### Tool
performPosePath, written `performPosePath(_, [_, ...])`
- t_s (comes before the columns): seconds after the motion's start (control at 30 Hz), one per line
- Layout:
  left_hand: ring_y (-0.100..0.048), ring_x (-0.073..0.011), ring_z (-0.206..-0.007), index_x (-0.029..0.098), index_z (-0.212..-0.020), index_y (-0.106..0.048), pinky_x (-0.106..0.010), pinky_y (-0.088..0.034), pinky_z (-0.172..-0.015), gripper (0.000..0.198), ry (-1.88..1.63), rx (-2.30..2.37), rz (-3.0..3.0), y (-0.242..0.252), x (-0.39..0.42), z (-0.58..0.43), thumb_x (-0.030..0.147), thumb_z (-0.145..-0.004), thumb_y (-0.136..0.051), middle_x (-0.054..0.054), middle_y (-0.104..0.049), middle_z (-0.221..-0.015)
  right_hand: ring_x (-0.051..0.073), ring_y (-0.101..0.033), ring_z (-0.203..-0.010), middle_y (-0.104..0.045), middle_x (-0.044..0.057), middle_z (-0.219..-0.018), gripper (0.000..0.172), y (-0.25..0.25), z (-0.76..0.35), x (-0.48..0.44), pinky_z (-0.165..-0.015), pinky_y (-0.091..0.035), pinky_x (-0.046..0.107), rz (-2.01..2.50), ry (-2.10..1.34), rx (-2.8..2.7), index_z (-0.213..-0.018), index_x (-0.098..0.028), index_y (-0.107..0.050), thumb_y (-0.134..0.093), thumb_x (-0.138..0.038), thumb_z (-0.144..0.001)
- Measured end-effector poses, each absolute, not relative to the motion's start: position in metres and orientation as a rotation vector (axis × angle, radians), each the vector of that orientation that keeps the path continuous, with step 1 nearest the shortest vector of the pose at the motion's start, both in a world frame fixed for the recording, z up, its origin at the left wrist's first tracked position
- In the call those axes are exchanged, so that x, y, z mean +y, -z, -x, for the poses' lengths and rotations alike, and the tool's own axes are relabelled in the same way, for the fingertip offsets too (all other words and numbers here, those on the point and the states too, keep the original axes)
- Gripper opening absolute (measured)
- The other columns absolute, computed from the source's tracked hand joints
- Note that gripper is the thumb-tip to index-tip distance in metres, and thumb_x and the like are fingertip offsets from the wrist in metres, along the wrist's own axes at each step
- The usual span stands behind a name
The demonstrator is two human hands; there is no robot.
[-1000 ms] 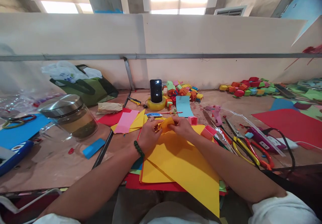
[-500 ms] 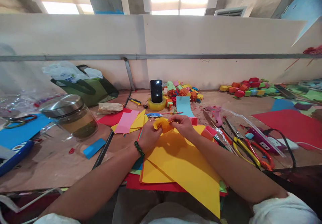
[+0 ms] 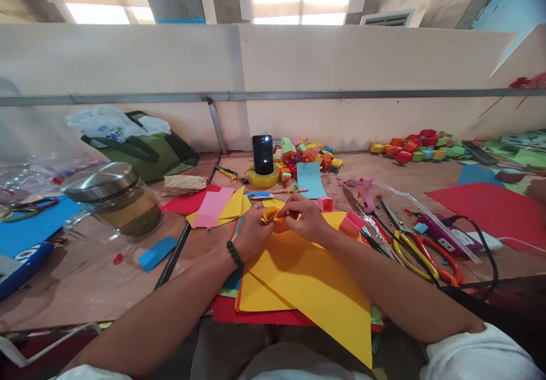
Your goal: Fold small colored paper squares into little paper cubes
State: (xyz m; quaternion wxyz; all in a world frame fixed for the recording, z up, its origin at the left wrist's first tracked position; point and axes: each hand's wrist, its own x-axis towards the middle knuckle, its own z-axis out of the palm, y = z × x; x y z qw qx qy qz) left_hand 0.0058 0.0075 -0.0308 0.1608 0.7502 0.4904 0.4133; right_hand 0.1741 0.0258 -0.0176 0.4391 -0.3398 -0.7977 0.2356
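Note:
Between my hands is a small folded piece of yellow paper (image 3: 270,215), its edges curled up. My left hand (image 3: 252,229), with a dark green bead bracelet at the wrist, grips it from the left. The fingers of my right hand (image 3: 305,216) pinch its right edge; the fingertips partly hide it. Beneath both hands lie large yellow paper sheets (image 3: 315,280), stacked askew over a red sheet (image 3: 256,316). Just beyond my right hand stands a small pink paper box (image 3: 325,204), with a light blue strip (image 3: 310,180) behind it.
Heaps of coloured paper cubes (image 3: 315,153) lie at the back, beside a phone (image 3: 262,155) propped in a tape roll (image 3: 263,178). Right are a pink glue gun (image 3: 364,192) and scissors (image 3: 420,249). A lidded glass jug (image 3: 128,206) and a blue strip (image 3: 157,253) stand left.
My right fingers have shifted slightly left, closer to my left hand. The yellow piece is now gathered into a narrower, more folded shape. The whole view has shifted slightly.

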Motion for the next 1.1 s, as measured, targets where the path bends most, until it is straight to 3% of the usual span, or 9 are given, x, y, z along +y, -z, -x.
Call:
performPosePath(0.13, [-0.051, -0.0144, -0.067, 0.018, -0.063, -0.055, -0.025, -0.041, -0.063, 0.015, -1.132, 1.372, -2.174, 0.032, 0.006, -0.007, 0.006, -0.067, -0.050, 0.002, -0.052, -0.065, 0.011, -0.049, -0.060, -0.053, 0.000, -0.069, 0.017, 0.016, -0.172, 0.023, -0.055, -0.039, 0.023, 0.903, -0.525, -1.993, -0.069, -0.018, -0.060, -0.051, -0.007, -0.062])
performPosePath(0.27, [-0.050, -0.0141, -0.066, 0.018, -0.059, -0.055, -0.025, -0.039, -0.061, 0.018, -1.080, 1.314, -2.253, 0.032, 0.004, -0.009, 0.003, -0.065, -0.048, 0.001, -0.053, -0.064, 0.011, -0.047, -0.059, -0.053, -0.002, -0.070, 0.026, 0.017, -0.170, 0.021, -0.053, -0.038, 0.022, 0.945, -0.529, -1.995, -0.079, -0.020, -0.051, -0.049, -0.005, -0.058])
performPosePath(0.6, [-0.056, -0.0162, -0.072, 0.017, -0.062, -0.061, -0.026, -0.044, -0.064, 0.018, -1.140, 1.263, -2.214, 0.029, 0.000, -0.012, 0.003, -0.066, -0.051, -0.002, -0.061, -0.069, 0.015, -0.054, -0.073, -0.059, 0.005, -0.090, 0.036, 0.030, -0.168, 0.023, -0.063, -0.047, 0.027, 0.811, -0.322, -2.076, -0.097, -0.020, -0.052, -0.050, -0.003, -0.065])
performPosePath(0.77, [-0.058, -0.0169, -0.073, 0.017, -0.069, -0.066, -0.027, -0.046, -0.066, 0.025, -1.185, 1.238, -2.213, 0.029, 0.003, -0.009, 0.000, -0.065, -0.049, -0.003, -0.064, -0.072, 0.016, -0.057, -0.076, -0.060, 0.007, -0.095, 0.033, 0.027, -0.169, 0.023, -0.065, -0.049, 0.028, 0.798, -0.322, -2.067, -0.097, -0.019, -0.053, -0.051, -0.004, -0.068])
performPosePath(0.93, [-0.060, -0.0162, -0.071, 0.019, -0.073, -0.068, -0.027, -0.047, -0.067, 0.022, -1.224, 1.294, -2.201, 0.027, 0.002, -0.007, 0.005, -0.074, -0.051, -0.003, -0.069, -0.075, 0.017, -0.058, -0.074, -0.061, 0.008, -0.095, 0.030, 0.017, -0.172, 0.018, -0.066, -0.048, 0.030, 0.900, -0.281, -2.087, -0.099, -0.018, -0.056, -0.056, -0.011, -0.070])
performPosePath(1.1, [-0.063, -0.0183, -0.077, 0.021, -0.080, -0.071, -0.030, -0.050, -0.073, 0.023, -1.295, 1.306, -2.223, 0.030, 0.004, -0.006, 0.006, -0.076, -0.053, -0.004, -0.071, -0.080, 0.018, -0.058, -0.077, -0.062, 0.006, -0.087, 0.012, 0.012, -0.175, 0.015, -0.070, -0.047, 0.030, 0.901, -0.337, -2.100, -0.086, -0.019, -0.062, -0.057, -0.016, -0.075])
